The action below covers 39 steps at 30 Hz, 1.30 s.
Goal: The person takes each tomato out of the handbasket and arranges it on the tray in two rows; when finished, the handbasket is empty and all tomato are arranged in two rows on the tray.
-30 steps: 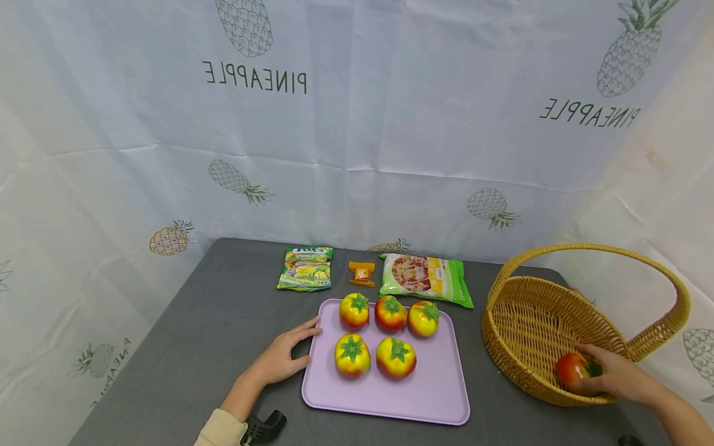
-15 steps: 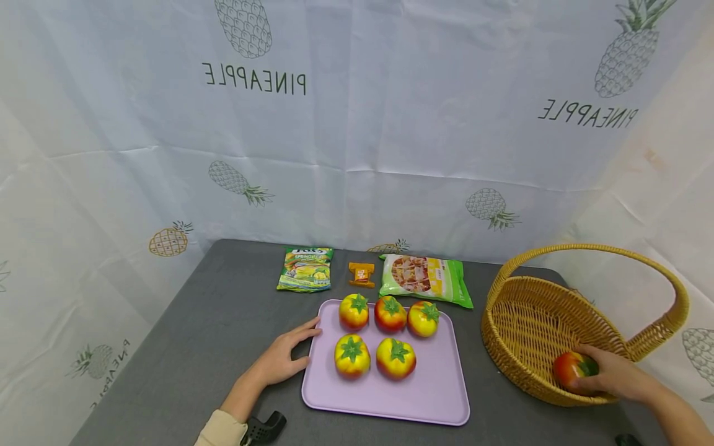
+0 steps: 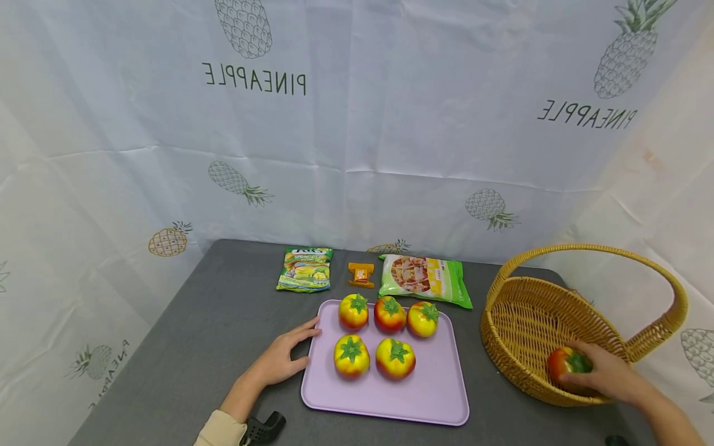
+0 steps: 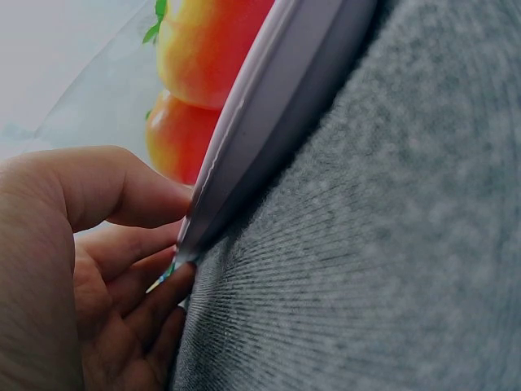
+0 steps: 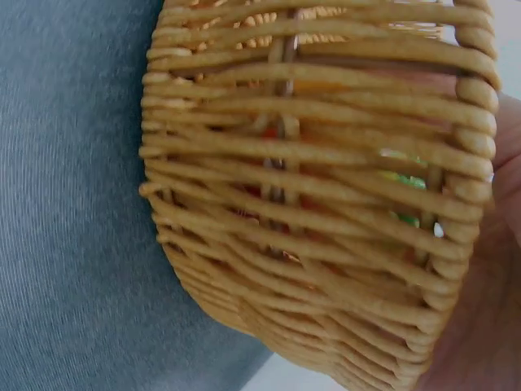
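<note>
My right hand reaches over the near rim of the wicker basket and holds a red and green toy persimmon low inside it. In the right wrist view the basket's woven wall covers most of the fruit and part of the hand. My left hand rests against the left edge of a lilac tray, thumb and fingers spread along the rim. On the tray sit several yellow-red persimmons with green leaf tops, three at the back and two in front.
Behind the tray lie a green snack packet, a small orange-wrapped piece and a green and white food bag. The basket's tall handle arches above it. A pineapple-print curtain hangs behind the grey table.
My right hand and the persimmon in it have shifted slightly to the left inside the basket, and the fruit has turned a little. The left hand and the tray stay put.
</note>
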Motion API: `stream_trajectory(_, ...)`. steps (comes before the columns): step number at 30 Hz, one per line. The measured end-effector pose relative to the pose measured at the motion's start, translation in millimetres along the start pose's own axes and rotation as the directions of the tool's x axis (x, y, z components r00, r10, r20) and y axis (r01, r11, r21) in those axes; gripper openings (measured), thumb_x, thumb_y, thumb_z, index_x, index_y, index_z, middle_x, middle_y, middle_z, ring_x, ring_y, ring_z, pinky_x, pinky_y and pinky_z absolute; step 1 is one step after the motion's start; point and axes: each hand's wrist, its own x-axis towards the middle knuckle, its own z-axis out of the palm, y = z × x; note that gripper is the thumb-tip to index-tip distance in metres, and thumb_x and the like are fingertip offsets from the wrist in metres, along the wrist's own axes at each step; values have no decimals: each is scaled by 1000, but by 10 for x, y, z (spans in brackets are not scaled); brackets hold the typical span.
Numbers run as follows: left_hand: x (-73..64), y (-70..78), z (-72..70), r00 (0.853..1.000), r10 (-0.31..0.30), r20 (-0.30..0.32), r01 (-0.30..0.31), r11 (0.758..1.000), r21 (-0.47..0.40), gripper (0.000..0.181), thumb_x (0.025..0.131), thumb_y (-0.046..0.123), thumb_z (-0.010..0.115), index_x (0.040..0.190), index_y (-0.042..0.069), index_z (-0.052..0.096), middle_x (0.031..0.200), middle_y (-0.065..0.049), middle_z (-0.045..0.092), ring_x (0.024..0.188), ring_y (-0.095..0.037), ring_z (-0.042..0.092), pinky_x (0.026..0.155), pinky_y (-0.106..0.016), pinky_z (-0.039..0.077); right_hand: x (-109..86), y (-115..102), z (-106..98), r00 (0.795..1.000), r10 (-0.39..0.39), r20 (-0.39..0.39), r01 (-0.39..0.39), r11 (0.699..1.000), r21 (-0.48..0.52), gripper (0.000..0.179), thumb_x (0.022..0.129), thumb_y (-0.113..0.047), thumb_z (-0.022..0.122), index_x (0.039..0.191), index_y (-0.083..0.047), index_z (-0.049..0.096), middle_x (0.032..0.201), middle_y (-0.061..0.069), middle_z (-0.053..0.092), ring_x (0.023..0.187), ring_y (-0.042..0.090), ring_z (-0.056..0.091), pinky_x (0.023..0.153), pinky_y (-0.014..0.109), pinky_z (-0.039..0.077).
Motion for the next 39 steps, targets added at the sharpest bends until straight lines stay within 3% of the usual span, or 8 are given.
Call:
stream_trajectory(6, 0, -5, -2, 1000, -4, 6, 4, 1000, -4, 52, 83, 13, 59, 135, 14, 53, 151, -2, 37, 136, -26, 40, 106, -55, 35, 32, -130, 42, 998, 7, -66, -4, 999, 37, 74, 79, -35, 73, 127, 15, 46, 117, 39, 53, 98, 47, 57, 67, 45, 48)
stream_trajectory(13, 1, -8, -2, 1000, -10, 10, 10, 1000, -6, 52, 83, 14, 58, 135, 14, 53, 152, -2, 37, 136, -26, 39, 106, -55, 35, 62, -353, 29, 995, 68, -67, -60, 991, 121, 78, 82, -38, 70, 134, 10, 38, 108, 26, 58, 75, 17, 56, 55, 31, 44)
stream_trajectory(16, 0, -6, -2, 1000, -14, 9, 14, 1000, -10, 52, 83, 13, 58, 135, 14, 53, 152, -2, 37, 136, -26, 39, 106, -55, 35, 66, -452, 13, 993, 72, -93, -58, 988, 141, 76, 82, -38, 70, 135, 7, 39, 105, 20, 59, 72, 10, 53, 55, 28, 43)
stream_trajectory(24, 1, -9, -2, 1000, -6, 4, 6, 1000, -6, 52, 83, 13, 58, 135, 14, 53, 151, -2, 38, 136, -26, 40, 106, -55, 35, 86, -662, -11, 985, 45, -165, -22, 990, 138, 76, 82, -39, 71, 137, 3, 40, 118, 29, 53, 82, 20, 53, 54, 27, 41)
stream_trajectory(31, 8, -32, -5, 1000, 7, -2, -7, 1000, -7, 52, 82, 12, 58, 134, 14, 54, 151, -3, 38, 136, -26, 40, 106, -55, 35, 83, -876, -40, 972, 39, -233, 1, 985, 172, 78, 82, -38, 71, 142, -3, 37, 125, 28, 48, 91, 29, 54, 57, 29, 43)
stream_trajectory(39, 6, -37, 6, 1000, 10, 4, -10, 1000, 5, 52, 83, 13, 59, 135, 14, 54, 151, -2, 38, 136, -26, 40, 106, -54, 35, 64, -1116, 55, 950, 19, -313, 59, 969, 240, 73, 80, -32, 74, 141, -10, 41, 122, 18, 51, 85, -6, 43, 59, 22, 45)
